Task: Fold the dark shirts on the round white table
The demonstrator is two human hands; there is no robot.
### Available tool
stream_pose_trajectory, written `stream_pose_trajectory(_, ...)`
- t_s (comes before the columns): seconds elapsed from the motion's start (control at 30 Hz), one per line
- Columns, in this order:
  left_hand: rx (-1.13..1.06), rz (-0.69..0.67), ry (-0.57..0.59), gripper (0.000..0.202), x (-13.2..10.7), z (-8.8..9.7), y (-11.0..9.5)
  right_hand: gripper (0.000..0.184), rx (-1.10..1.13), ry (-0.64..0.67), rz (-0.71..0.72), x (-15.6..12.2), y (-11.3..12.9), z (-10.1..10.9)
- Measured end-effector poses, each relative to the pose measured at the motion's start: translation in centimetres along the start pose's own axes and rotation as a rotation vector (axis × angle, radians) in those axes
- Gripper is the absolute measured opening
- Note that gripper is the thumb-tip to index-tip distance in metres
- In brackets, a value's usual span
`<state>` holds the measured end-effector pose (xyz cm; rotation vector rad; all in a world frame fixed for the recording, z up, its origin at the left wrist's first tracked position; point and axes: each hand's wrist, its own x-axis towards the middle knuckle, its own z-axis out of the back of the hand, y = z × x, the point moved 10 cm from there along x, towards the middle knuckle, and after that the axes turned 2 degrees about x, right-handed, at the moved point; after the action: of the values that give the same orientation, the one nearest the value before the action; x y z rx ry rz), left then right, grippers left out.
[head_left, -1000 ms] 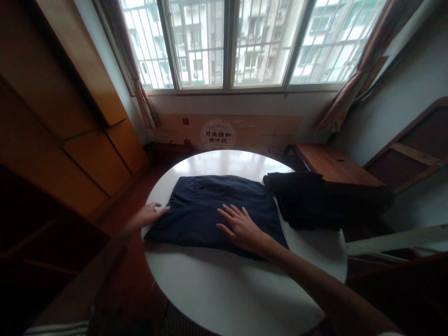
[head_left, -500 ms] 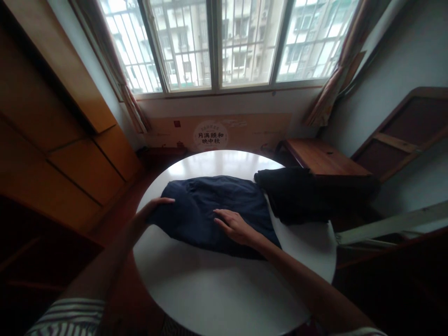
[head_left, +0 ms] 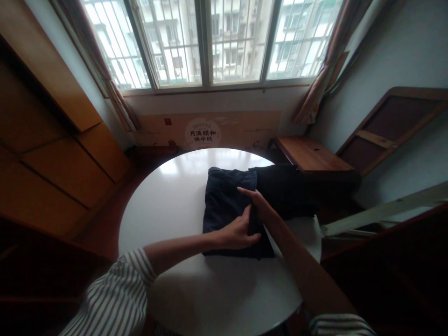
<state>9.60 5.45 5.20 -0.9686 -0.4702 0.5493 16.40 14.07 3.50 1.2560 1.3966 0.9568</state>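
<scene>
A navy garment (head_left: 224, 205) lies folded over on itself on the round white table (head_left: 168, 200). My left hand (head_left: 238, 232) reaches across from the left and rests on the garment's right part, fingers curled on the cloth edge it has carried over, thumb raised. Just beyond it, my right hand (head_left: 257, 203) lies on the garment with its fingers stretched out toward the left, touching my left thumb. A black garment (head_left: 285, 191) lies in a heap against the navy one's right side.
A low wooden bench (head_left: 310, 157) stands behind the table on the right, and a wood-framed panel (head_left: 392, 126) leans on the right wall. Wooden cabinets (head_left: 66, 158) fill the left. A printed cardboard sheet (head_left: 206, 130) sits under the barred window (head_left: 213, 42).
My left hand took the navy garment's left edge and carried it over to the right, halving its width. My right hand stayed on the cloth. The camera view drifted left.
</scene>
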Motion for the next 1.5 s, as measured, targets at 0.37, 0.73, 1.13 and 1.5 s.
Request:
stream_pose_trajectory(0.37, 0.284, -0.15, 0.141, 0.077, -4.8, -2.2, -3.2, 0.047, -0.229, -0.162, 0.042, 2.6, -0.4, 3.0)
stream_pose_trajectory(0.73, 1.024, -0.174, 0.061, 0.044, -11.4, 2.3, -0.4, 0.056, -1.215, 0.11, 0.609, -7.4, 5.3, -4.7)
stream_pose_trajectory(1.13, 0.618, -0.045, -0.291, 0.037, -1.9, 16.3, 1.9, 0.096, -1.429, 0.566, 0.535, -13.5, -4.2, -8.5)
stream_pose_trajectory(1.5, 0.499, 0.327, -0.088, 0.057, 9.1, 21.5, 12.1, 0.055, -1.597, 0.567, 0.785, -14.8, -5.9, -12.0)
